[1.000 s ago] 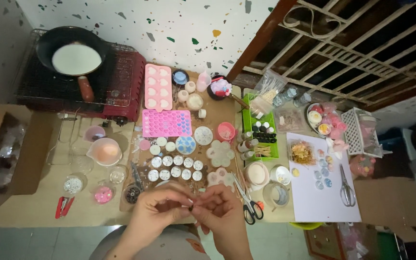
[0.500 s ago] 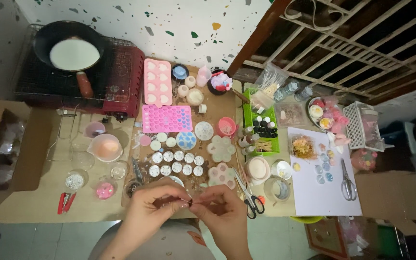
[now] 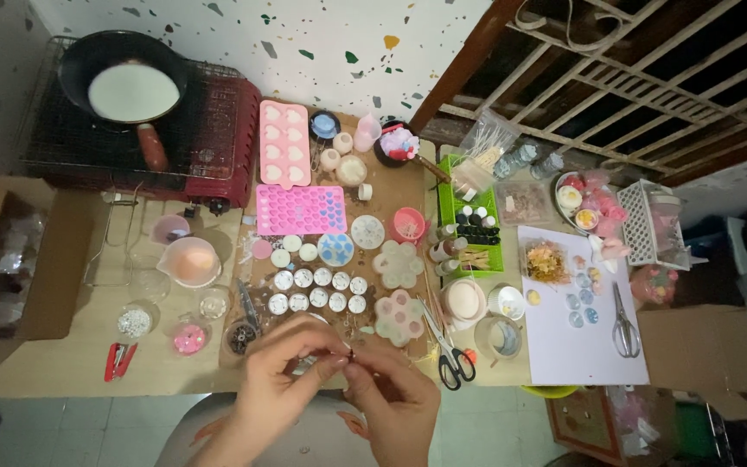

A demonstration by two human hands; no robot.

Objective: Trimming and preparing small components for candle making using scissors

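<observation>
We found left hand (image 3: 283,380) and right hand (image 3: 391,393) meeting fingertip to fingertip, both pinched shut on tiny dark piece (image 3: 351,354), above table (image 3: 62,367) front edge; axis indiscernible.

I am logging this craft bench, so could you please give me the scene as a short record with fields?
left hand: pinching a tiny dark piece
right hand: pinching the same piece
nearest: black scissors, to the right
above hands: two rows of small white cups
far left: pan with white contents on a red stove
moulds: pink heart moulds
</observation>
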